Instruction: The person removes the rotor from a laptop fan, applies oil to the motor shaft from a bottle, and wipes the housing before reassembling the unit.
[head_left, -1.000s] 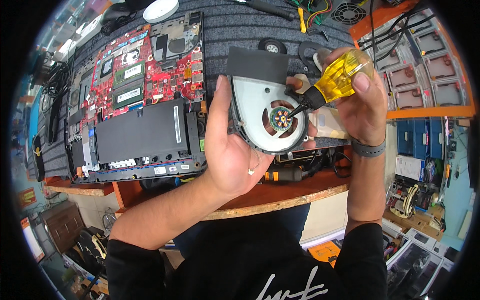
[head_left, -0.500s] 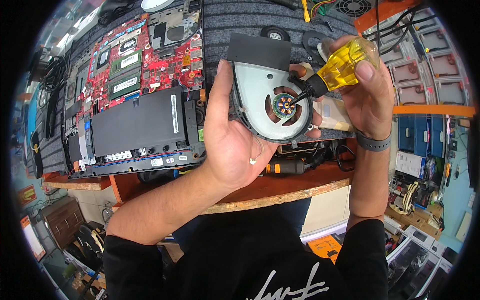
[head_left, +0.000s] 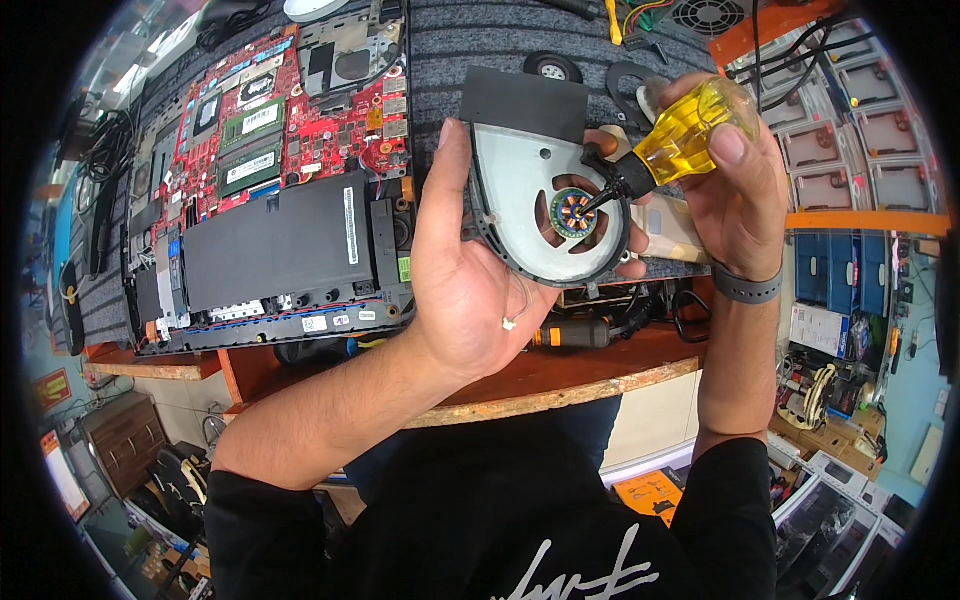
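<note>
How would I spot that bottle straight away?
Start at the opened laptop with the red board. To its right, the left hand holds a pale fan housing; beside that, the right hand holds the bottle. Its clear yellow body and black nozzle set it apart.

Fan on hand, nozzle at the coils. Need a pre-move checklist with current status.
1. Left hand supporting fan housing: ok.
2. Right hand gripping yellow bottle: ok.
3. Coil hub exposed: ok.
4. Black nozzle aimed at the hub: ok.
5. Nozzle tip touching the hub: cannot tell.
6. Fan's cable plug unplugged, hanging by the left palm: ok.
</note>
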